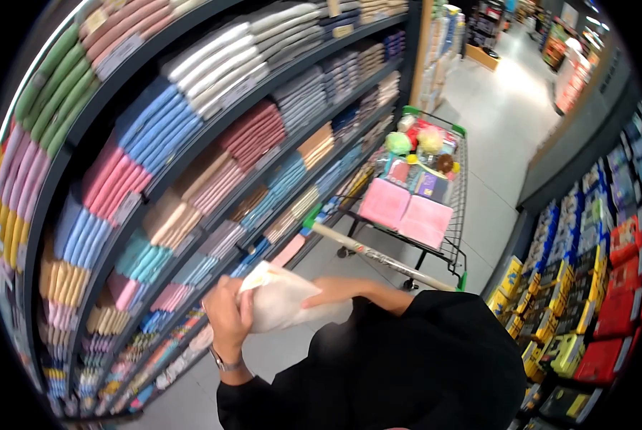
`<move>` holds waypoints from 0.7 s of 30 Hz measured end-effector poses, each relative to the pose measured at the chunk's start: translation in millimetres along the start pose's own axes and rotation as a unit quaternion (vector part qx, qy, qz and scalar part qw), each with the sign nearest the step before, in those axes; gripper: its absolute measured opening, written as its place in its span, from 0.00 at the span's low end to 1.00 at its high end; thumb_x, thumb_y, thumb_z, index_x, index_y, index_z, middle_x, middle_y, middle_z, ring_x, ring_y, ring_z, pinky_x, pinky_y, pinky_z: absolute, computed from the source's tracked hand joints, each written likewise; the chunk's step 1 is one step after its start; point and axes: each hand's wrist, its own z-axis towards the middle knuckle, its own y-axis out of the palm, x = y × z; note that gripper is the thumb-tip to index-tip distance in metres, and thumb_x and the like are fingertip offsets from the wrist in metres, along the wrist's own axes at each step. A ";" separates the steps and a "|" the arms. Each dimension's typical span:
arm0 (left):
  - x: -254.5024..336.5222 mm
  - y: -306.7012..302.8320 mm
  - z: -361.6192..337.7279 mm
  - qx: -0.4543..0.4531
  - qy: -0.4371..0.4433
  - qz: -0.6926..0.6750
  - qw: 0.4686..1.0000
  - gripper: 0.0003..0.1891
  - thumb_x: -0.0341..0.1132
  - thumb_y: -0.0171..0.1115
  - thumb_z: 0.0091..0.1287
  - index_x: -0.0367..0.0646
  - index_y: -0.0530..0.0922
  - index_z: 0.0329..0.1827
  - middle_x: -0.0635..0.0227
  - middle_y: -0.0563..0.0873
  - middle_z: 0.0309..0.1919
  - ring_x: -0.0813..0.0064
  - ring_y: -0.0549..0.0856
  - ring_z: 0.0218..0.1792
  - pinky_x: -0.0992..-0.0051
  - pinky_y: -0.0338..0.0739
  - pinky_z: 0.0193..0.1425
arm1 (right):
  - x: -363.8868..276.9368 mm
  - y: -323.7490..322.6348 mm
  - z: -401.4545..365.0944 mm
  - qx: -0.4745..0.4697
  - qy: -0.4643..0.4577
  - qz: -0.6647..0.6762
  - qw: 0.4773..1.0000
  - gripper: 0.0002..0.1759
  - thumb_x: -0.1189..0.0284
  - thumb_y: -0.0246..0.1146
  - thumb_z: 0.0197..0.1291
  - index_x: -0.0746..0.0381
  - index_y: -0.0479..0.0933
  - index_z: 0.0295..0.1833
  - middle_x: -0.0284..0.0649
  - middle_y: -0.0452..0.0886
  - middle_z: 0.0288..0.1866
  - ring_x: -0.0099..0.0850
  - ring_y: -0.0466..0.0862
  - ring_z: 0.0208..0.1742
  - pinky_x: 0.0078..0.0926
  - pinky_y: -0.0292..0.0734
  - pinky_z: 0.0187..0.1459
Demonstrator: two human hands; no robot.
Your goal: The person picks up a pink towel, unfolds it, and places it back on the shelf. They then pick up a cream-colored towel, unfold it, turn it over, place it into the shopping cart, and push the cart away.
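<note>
I hold a white folded towel in a clear wrapper (pixel 281 301) in front of my chest with both hands. My left hand (pixel 227 312) grips its left end, a watch on that wrist. My right hand (pixel 328 292) lies along its right side, fingers pressed to the package. Both sleeves are black. The package has a small yellow label at its top edge.
Tall shelves (pixel 192 165) of folded towels in many colours run along my left. A green shopping cart (pixel 414 193) with pink packages and plush toys stands just ahead. Boxed goods fill shelves (pixel 600 287) on the right. The grey aisle floor (pixel 500 122) stretches ahead.
</note>
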 end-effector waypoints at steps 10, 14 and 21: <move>-14.1 -28.6 -7.7 0.067 0.092 0.118 0.986 0.15 0.26 0.70 0.51 0.40 0.77 0.41 0.64 0.80 0.27 0.64 0.78 0.23 0.67 0.69 0.24 | 98.0 21.6 -3.0 0.000 0.172 0.145 0.974 0.34 0.48 0.55 0.70 0.69 0.74 0.64 0.51 0.82 0.58 0.44 0.84 0.55 0.42 0.77 0.57; 9.1 1.4 -26.1 -0.011 0.229 0.091 0.969 0.12 0.30 0.65 0.52 0.40 0.80 0.40 0.71 0.80 0.28 0.76 0.79 0.24 0.76 0.71 0.24 | 9.7 18.3 -5.2 -0.011 0.030 0.634 0.772 0.39 0.44 0.52 0.70 0.67 0.66 0.71 0.54 0.75 0.66 0.47 0.76 0.66 0.48 0.68 0.67; 32.7 52.2 -85.4 -0.172 0.214 0.022 0.961 0.13 0.34 0.67 0.55 0.42 0.80 0.43 0.69 0.83 0.38 0.73 0.82 0.33 0.75 0.77 0.38 | 7.9 14.4 5.5 0.160 0.058 0.592 0.788 0.27 0.58 0.57 0.70 0.67 0.71 0.65 0.46 0.79 0.60 0.38 0.80 0.60 0.39 0.74 0.64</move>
